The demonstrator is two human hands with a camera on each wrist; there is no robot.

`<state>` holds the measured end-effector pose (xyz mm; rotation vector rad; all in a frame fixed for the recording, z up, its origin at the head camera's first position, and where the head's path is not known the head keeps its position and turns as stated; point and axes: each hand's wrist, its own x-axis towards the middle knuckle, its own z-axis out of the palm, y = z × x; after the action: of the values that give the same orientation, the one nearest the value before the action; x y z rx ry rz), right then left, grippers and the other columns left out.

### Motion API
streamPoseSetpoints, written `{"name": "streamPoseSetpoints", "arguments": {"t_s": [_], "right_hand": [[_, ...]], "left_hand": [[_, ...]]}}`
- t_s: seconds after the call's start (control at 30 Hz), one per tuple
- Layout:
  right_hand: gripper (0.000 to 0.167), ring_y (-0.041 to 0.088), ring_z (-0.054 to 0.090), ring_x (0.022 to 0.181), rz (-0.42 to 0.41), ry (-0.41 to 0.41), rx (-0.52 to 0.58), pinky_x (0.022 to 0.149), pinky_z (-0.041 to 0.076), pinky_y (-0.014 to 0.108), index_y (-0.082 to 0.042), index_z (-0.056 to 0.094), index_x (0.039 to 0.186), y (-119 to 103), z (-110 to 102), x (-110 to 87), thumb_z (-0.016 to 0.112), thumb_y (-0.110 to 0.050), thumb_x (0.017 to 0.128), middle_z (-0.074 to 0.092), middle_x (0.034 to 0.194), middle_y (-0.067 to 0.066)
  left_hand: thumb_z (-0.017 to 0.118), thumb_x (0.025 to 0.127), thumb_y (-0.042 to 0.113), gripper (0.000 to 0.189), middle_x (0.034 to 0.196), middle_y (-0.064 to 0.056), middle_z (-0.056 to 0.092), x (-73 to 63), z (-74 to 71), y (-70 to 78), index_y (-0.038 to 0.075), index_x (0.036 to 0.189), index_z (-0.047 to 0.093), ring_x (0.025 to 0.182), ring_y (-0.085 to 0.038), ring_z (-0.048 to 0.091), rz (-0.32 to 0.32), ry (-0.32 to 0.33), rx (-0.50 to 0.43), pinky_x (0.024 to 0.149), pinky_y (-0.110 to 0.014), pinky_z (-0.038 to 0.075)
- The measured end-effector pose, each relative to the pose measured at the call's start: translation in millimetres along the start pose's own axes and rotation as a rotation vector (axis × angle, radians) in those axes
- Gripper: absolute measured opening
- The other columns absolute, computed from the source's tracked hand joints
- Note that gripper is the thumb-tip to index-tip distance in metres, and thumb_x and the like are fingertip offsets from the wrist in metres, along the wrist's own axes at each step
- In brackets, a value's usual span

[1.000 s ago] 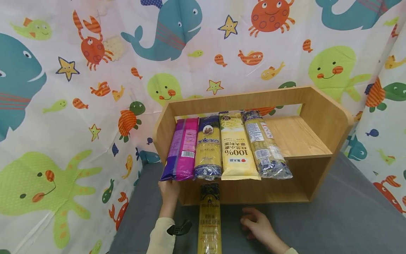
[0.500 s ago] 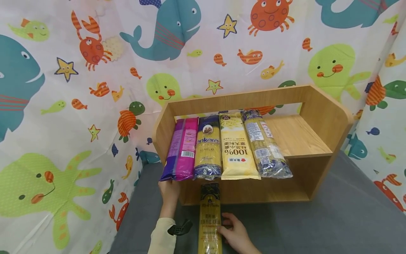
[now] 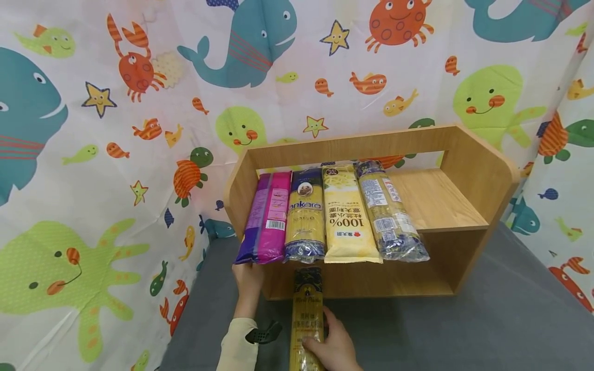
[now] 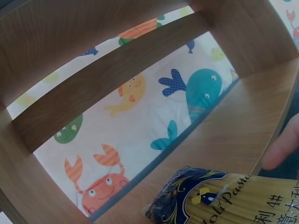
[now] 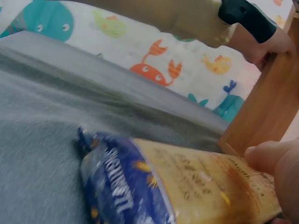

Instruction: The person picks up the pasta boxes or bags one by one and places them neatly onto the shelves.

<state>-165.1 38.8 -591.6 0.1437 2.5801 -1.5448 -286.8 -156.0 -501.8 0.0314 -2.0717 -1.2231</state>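
Observation:
My right hand grips a clear bag of spaghetti in front of the wooden shelf, thumb over its top face and fingers along its right side. The right wrist view shows the blue end of this spaghetti bag over the grey cloth and my right thumb on it. In the left wrist view its dark printed end points into the lower compartment. My left hand holds the shelf's left side panel below the purple bag; its fingertips are hidden.
On the upper board, beside the purple bag, lie an Ankara pasta bag, a yellow pasta bag and a clear pasta bag. Bare board shows at their right. A printed curtain hangs behind the grey cloth.
My right hand has moved left from the grey cloth to the spaghetti bag and taken hold of it. The left hand and the shelf stay in place.

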Motion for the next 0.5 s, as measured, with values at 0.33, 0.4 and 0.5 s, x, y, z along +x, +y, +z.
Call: {"name": "streamPoseSetpoints", "arguments": {"t_s": [0.33, 0.4, 0.5], "right_hand": [[0.098, 0.037, 0.067, 0.097, 0.028, 0.051, -0.086, 0.071, 0.052, 0.053, -0.015, 0.04, 0.154, -5.6, 7.8, -2.5, 0.086, -0.039, 0.071, 0.067, 0.115, 0.017], [0.098, 0.039, 0.067, 0.099, 0.019, 0.05, -0.083, 0.073, 0.052, 0.053, -0.014, 0.04, 0.154, -5.4, 7.1, -1.6, 0.087, -0.036, 0.07, 0.068, 0.117, 0.019], [0.098, 0.041, 0.068, 0.099, 0.014, 0.035, -0.047, 0.073, 0.053, 0.053, -0.013, 0.038, 0.154, -2.9, 4.2, -0.1, 0.088, -0.032, 0.072, 0.07, 0.12, 0.021]], "left_hand": [[0.06, 0.094, -0.001, 0.015, 0.087, -0.02, 0.073, -1.0, -1.3, -0.3, -0.003, 0.103, 0.071, 0.076, -0.023, 0.057, -0.018, 0.0, -0.019, 0.071, -0.044, 0.049], [0.06, 0.093, -0.001, 0.015, 0.087, -0.02, 0.073, -0.9, -0.9, -0.6, -0.003, 0.103, 0.071, 0.077, -0.023, 0.058, -0.01, 0.001, -0.019, 0.072, -0.044, 0.05], [0.06, 0.093, 0.0, 0.015, 0.087, -0.02, 0.072, -1.3, 0.0, -1.2, -0.003, 0.102, 0.071, 0.077, -0.025, 0.059, -0.009, -0.003, -0.02, 0.072, -0.045, 0.05]]}}
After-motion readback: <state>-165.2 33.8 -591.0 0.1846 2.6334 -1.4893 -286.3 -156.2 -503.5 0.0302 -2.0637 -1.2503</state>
